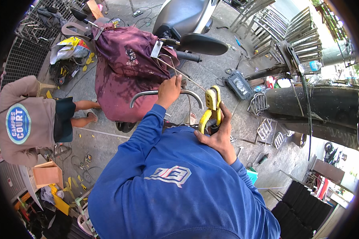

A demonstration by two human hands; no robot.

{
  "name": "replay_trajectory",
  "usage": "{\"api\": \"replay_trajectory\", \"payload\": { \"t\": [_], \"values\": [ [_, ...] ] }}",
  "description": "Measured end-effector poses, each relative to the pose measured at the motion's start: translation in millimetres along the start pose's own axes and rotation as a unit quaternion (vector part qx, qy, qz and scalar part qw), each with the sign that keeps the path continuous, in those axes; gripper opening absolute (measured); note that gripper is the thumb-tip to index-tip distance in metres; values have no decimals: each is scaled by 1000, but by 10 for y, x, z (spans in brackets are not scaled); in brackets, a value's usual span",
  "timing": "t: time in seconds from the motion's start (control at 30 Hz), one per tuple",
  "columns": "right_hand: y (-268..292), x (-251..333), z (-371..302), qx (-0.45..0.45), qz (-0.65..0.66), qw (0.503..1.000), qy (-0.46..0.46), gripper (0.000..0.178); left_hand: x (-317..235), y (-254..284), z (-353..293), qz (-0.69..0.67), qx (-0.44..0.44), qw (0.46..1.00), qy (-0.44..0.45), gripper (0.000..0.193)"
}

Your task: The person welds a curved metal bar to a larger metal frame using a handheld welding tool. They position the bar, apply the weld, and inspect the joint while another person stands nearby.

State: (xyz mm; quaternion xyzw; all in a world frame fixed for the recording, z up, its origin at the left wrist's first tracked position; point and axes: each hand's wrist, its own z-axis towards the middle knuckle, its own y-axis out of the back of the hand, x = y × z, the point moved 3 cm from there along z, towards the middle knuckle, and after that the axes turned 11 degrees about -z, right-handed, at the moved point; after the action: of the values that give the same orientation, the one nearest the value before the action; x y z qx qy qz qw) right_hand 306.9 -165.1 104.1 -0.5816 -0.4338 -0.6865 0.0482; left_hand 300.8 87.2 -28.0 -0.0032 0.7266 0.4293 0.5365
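Observation:
My left hand (169,91) is closed around the middle of a curved silver metal tube (144,94), whose ends bend toward me. My right hand (219,139) grips a yellow metal bracket (210,104) with holes in its upper part and a looped lower part; a dark cylindrical piece shows beside the fingers. A thin metal rod (193,81) runs from near a mirror to the bracket's top. Whether rod and bracket are joined, I cannot tell. Just beyond my left hand stands a motorcycle draped in maroon cloth (115,85).
A black mirror (203,43) sticks out ahead. Another person (26,115) bends over at the left. On the right are a dark tool case (239,85), a large dark cylinder (319,111) and stacked metal frames (295,32). A wooden box (48,175) stands at lower left.

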Motion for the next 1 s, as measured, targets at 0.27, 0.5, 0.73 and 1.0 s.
{"api": "replay_trajectory", "payload": {
  "t": [0.27,0.5,0.73,1.0],
  "values": [
    [15,5,13,-5,-28,999,15,124,17,-20,6,13,5,1000,10,53],
    [51,30,56,-6,-28,999,38,122,10,-26,8,11,1,1000,4,52],
    [57,41,9,-10,-73,996,47,122,9,-23,9,12,-3,1000,7,52],
    [66,-23,4,-49,-61,994,77,123,2,-11,-16,6,-6,1000,9,53]
  ]
}}
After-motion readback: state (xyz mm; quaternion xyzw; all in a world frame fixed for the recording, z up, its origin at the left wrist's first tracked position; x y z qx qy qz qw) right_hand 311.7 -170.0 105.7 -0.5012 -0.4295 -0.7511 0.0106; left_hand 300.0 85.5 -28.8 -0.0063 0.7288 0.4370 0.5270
